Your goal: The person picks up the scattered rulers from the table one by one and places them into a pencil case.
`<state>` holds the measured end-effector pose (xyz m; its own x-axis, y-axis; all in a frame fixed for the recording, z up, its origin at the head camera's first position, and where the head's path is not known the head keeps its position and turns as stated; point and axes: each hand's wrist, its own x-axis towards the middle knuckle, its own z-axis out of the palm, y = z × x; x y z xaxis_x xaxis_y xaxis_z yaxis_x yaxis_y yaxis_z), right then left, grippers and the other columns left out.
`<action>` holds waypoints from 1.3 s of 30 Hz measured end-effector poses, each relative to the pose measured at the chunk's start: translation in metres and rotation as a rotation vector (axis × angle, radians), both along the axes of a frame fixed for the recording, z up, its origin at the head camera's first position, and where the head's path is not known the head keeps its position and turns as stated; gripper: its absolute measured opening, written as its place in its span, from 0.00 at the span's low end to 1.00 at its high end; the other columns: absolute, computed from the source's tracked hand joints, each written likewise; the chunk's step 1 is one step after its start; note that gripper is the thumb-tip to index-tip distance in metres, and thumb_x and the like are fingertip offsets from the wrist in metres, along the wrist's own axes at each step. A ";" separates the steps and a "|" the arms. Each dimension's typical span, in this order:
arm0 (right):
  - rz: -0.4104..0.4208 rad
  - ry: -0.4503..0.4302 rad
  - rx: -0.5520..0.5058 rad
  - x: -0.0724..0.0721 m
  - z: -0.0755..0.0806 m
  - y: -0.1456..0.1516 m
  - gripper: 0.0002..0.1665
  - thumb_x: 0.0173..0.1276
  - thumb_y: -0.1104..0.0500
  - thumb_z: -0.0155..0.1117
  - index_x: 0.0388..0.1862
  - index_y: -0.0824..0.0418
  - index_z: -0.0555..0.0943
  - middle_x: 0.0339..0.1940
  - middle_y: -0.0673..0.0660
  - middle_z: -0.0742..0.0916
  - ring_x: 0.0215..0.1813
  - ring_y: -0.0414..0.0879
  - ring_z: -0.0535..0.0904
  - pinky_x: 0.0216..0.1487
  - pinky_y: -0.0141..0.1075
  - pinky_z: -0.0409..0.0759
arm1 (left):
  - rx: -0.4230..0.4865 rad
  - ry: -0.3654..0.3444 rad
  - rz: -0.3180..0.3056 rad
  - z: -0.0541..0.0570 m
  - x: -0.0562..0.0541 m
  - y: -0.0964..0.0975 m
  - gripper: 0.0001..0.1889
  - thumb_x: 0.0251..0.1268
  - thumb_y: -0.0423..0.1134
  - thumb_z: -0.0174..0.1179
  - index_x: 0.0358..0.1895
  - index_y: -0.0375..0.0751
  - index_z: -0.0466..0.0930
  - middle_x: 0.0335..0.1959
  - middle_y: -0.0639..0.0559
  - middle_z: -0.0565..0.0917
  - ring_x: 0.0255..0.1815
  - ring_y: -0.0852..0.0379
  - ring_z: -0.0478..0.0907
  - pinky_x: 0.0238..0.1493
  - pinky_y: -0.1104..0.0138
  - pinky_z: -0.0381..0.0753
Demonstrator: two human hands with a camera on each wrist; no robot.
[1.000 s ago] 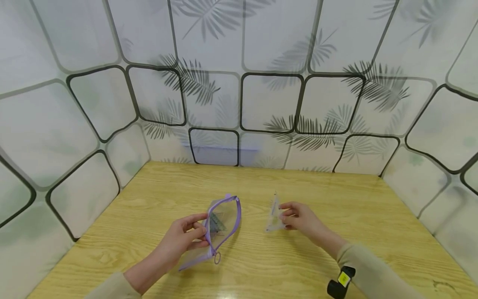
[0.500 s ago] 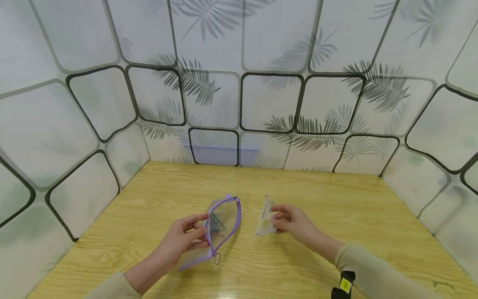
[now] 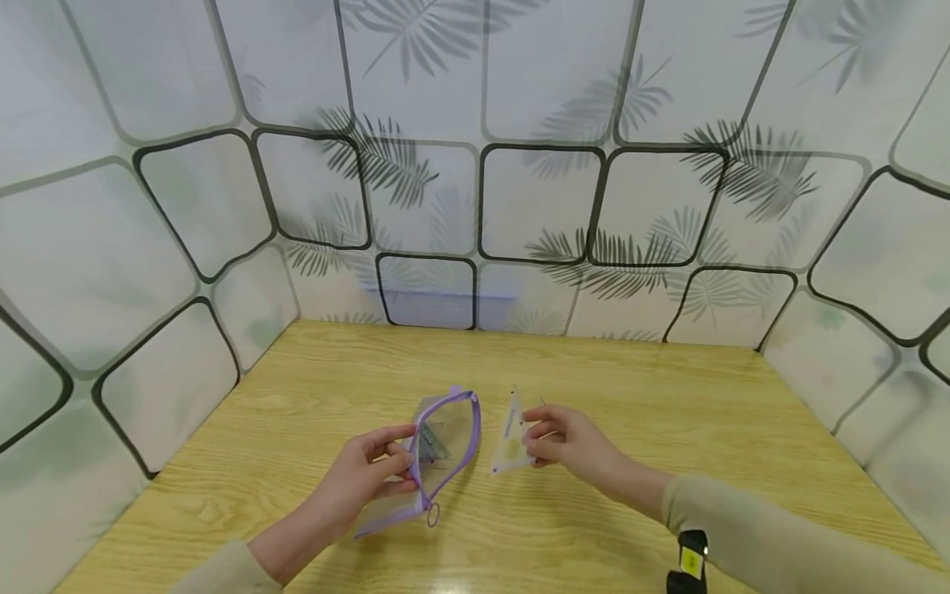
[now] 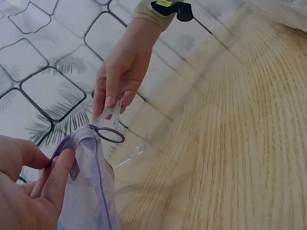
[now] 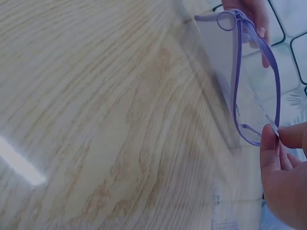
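Observation:
My left hand point(image 3: 364, 469) pinches the near-left edge of a see-through zip pouch point(image 3: 477, 441) with purple trim. Its mouth gapes toward the right, and a ring pull point(image 3: 434, 515) hangs at the front end. Inside lies a dark greenish triangular set square point(image 3: 430, 444), seen through the opening. To the right of the mouth, my right hand point(image 3: 567, 439) holds a clear set square point(image 3: 512, 437) upright by its right side, between thumb and fingers. In the right wrist view, its thin edge point(image 5: 269, 119) shows at the fingertips, overlapping the pouch opening.
A wood-grain table point(image 3: 668, 388) lies under both hands. Patterned curtain walls point(image 3: 542, 206) enclose it at the back and sides. A clear strip with scale marks point(image 5: 220, 211) shows low in the right wrist view.
My right hand has moved left with the clear set square, closer to the pouch mouth, and the set square's face has turned more toward the head camera. My left hand and the pouch stay put.

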<state>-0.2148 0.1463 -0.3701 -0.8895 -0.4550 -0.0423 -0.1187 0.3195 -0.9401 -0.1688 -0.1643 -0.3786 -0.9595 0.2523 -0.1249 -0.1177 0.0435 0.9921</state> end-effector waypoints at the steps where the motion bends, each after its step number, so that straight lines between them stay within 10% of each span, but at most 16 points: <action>1: 0.004 -0.014 -0.004 0.000 0.000 -0.001 0.29 0.72 0.65 0.60 0.68 0.74 0.67 0.49 0.66 0.82 0.42 0.44 0.83 0.48 0.45 0.88 | 0.000 0.001 0.000 0.000 0.000 0.000 0.31 0.70 0.31 0.54 0.73 0.26 0.57 0.37 0.53 0.75 0.42 0.58 0.81 0.46 0.69 0.89; 26: 0.225 -0.130 0.042 -0.018 0.005 -0.016 0.30 0.73 0.65 0.58 0.71 0.73 0.66 0.54 0.69 0.82 0.47 0.44 0.83 0.51 0.45 0.88 | 0.007 0.018 0.018 0.001 0.001 0.001 0.30 0.68 0.29 0.54 0.72 0.24 0.59 0.35 0.54 0.75 0.39 0.60 0.81 0.44 0.68 0.89; 39: 0.196 -0.203 0.028 -0.022 0.005 -0.032 0.28 0.72 0.66 0.59 0.69 0.72 0.68 0.55 0.71 0.82 0.46 0.44 0.84 0.54 0.46 0.87 | 0.015 0.005 -0.015 0.001 0.004 0.003 0.30 0.69 0.29 0.54 0.72 0.24 0.59 0.36 0.54 0.74 0.40 0.59 0.81 0.44 0.69 0.89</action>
